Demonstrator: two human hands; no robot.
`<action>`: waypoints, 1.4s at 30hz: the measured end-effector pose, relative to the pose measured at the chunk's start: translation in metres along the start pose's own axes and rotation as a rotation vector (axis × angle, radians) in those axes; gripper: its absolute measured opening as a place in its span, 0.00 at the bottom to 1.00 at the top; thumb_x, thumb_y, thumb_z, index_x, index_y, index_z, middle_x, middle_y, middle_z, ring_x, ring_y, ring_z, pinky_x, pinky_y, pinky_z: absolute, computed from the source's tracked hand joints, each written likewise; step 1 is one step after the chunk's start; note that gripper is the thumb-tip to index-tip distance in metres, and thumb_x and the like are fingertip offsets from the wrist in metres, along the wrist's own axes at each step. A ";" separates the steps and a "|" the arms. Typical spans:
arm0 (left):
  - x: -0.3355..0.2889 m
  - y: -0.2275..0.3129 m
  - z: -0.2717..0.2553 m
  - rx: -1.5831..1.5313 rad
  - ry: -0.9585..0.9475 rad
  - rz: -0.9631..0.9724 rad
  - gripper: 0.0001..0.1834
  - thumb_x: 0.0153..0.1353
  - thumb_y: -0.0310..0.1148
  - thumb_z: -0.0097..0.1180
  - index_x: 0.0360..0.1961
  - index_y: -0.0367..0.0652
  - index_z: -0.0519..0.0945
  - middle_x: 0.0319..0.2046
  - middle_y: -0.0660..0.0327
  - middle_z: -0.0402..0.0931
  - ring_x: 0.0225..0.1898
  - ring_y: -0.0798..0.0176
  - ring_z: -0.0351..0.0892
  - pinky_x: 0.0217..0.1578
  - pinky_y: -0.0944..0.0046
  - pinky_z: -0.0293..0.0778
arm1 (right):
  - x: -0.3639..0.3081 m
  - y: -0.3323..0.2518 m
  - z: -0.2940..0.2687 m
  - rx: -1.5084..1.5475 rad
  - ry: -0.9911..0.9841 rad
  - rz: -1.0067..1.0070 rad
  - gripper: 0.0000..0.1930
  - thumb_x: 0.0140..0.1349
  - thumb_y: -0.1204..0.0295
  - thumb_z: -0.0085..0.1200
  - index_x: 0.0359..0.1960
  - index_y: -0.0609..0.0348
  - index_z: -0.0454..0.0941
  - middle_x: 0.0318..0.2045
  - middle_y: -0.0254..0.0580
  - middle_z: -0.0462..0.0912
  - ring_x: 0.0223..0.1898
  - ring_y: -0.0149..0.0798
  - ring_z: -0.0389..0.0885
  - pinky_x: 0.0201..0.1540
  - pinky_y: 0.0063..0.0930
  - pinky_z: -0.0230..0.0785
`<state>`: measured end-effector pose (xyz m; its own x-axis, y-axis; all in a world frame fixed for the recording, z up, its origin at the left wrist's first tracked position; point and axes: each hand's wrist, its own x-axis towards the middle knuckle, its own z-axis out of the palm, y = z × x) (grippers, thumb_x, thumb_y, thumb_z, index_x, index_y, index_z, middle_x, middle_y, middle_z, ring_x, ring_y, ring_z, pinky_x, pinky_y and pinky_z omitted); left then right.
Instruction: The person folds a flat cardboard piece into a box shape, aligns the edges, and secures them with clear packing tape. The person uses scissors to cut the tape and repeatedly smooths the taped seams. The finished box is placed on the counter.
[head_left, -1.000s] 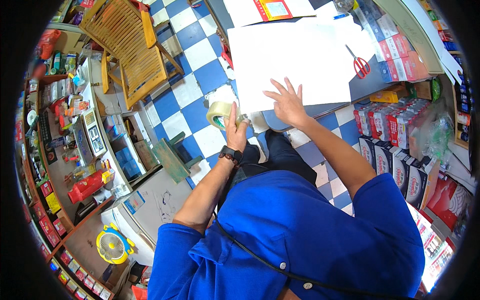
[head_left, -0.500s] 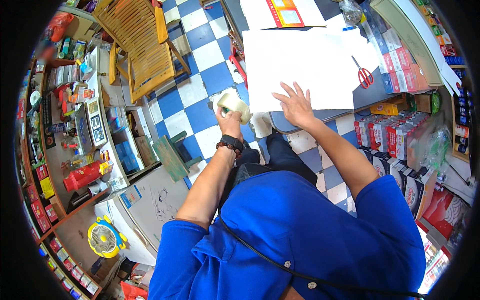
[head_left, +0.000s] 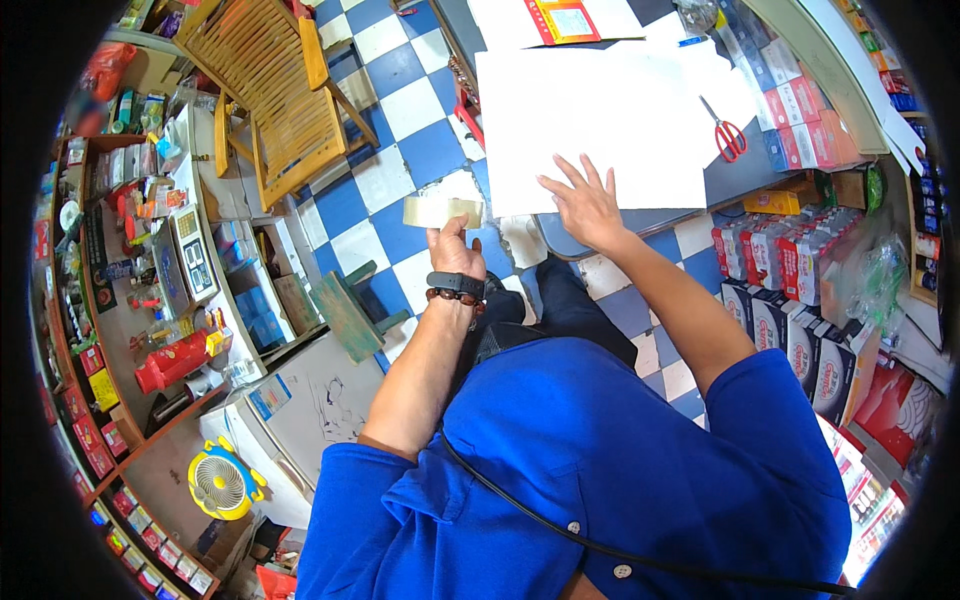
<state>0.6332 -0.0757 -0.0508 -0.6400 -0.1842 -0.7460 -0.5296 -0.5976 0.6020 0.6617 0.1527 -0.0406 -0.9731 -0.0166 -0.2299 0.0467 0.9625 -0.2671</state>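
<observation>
My left hand grips a wide roll of clear, yellowish packing tape over the tiled floor, just left of the table. The roll is seen edge-on, and part of my fingers is hidden behind it. My right hand lies with fingers spread on the near part of a large white sheet. This sheet covers much of the dark table and overhangs its left edge. Red-handled scissors rest at the right of the sheet, blades pointing away from me.
A red and yellow printed sheet lies at the table's far end. Stacked cartons line its right side, with shrink-wrapped red packs below. A wooden chair, a small green stool and a white cabinet stand to the left.
The tape roll has turned in my left hand, from showing its round side to lying edge-on, and shifted slightly left. My right hand stays spread on the sheet.
</observation>
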 end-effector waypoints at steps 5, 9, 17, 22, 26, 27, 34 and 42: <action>-0.009 0.016 0.002 -0.027 -0.045 -0.093 0.19 0.60 0.29 0.65 0.48 0.56 0.71 0.46 0.70 0.76 0.46 0.69 0.73 0.47 0.55 0.61 | 0.005 -0.007 -0.003 -0.024 0.006 0.039 0.24 0.73 0.65 0.46 0.69 0.25 0.71 0.77 0.31 0.55 0.78 0.54 0.46 0.74 0.71 0.40; -0.007 0.030 0.016 0.065 -0.085 0.075 0.20 0.61 0.28 0.64 0.50 0.56 0.71 0.47 0.70 0.76 0.46 0.70 0.73 0.47 0.57 0.62 | 0.013 -0.017 -0.002 -0.011 0.015 0.099 0.24 0.74 0.65 0.46 0.69 0.23 0.70 0.77 0.31 0.55 0.77 0.53 0.49 0.74 0.69 0.42; 0.003 0.035 0.039 0.229 -0.181 0.245 0.17 0.62 0.24 0.63 0.47 0.48 0.69 0.39 0.66 0.78 0.36 0.71 0.75 0.38 0.68 0.69 | 0.025 -0.023 0.007 -0.017 0.045 -0.040 0.24 0.71 0.65 0.52 0.67 0.28 0.71 0.73 0.30 0.62 0.76 0.47 0.53 0.75 0.68 0.39; -0.001 0.026 0.039 0.162 -0.153 0.273 0.16 0.62 0.22 0.62 0.47 0.47 0.70 0.36 0.66 0.77 0.31 0.72 0.74 0.34 0.70 0.71 | 0.000 -0.038 0.021 0.102 0.148 -0.166 0.27 0.66 0.64 0.59 0.67 0.33 0.72 0.70 0.28 0.66 0.74 0.46 0.57 0.75 0.71 0.37; 0.000 0.031 0.038 0.160 -0.113 0.210 0.14 0.63 0.23 0.61 0.46 0.47 0.71 0.33 0.68 0.74 0.29 0.72 0.71 0.35 0.70 0.70 | 0.008 -0.047 0.039 0.115 0.244 -0.140 0.23 0.61 0.66 0.63 0.59 0.37 0.76 0.63 0.31 0.72 0.69 0.44 0.66 0.74 0.70 0.41; 0.001 0.032 0.038 0.162 -0.085 0.196 0.14 0.63 0.24 0.61 0.45 0.47 0.71 0.32 0.68 0.73 0.29 0.72 0.70 0.36 0.69 0.70 | 0.011 -0.047 0.043 0.094 0.338 -0.167 0.21 0.61 0.67 0.64 0.56 0.38 0.78 0.60 0.31 0.74 0.66 0.42 0.68 0.73 0.68 0.44; 0.019 0.046 0.031 0.158 -0.020 0.084 0.17 0.63 0.29 0.64 0.48 0.47 0.69 0.42 0.61 0.75 0.41 0.66 0.75 0.42 0.64 0.72 | 0.024 -0.040 0.050 0.194 0.532 -0.206 0.09 0.56 0.66 0.67 0.39 0.39 0.85 0.46 0.25 0.81 0.53 0.34 0.77 0.66 0.46 0.59; 0.035 0.050 0.027 0.107 -0.070 0.036 0.17 0.64 0.30 0.63 0.49 0.45 0.69 0.43 0.61 0.77 0.43 0.64 0.78 0.46 0.62 0.75 | 0.028 -0.041 0.039 0.281 0.460 -0.150 0.04 0.57 0.64 0.68 0.34 0.39 0.87 0.44 0.24 0.80 0.51 0.35 0.76 0.62 0.41 0.59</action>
<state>0.5692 -0.0907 -0.0389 -0.6953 -0.1471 -0.7035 -0.5593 -0.5042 0.6581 0.6417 0.1023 -0.0725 -0.9691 0.0328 0.2446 -0.1023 0.8486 -0.5191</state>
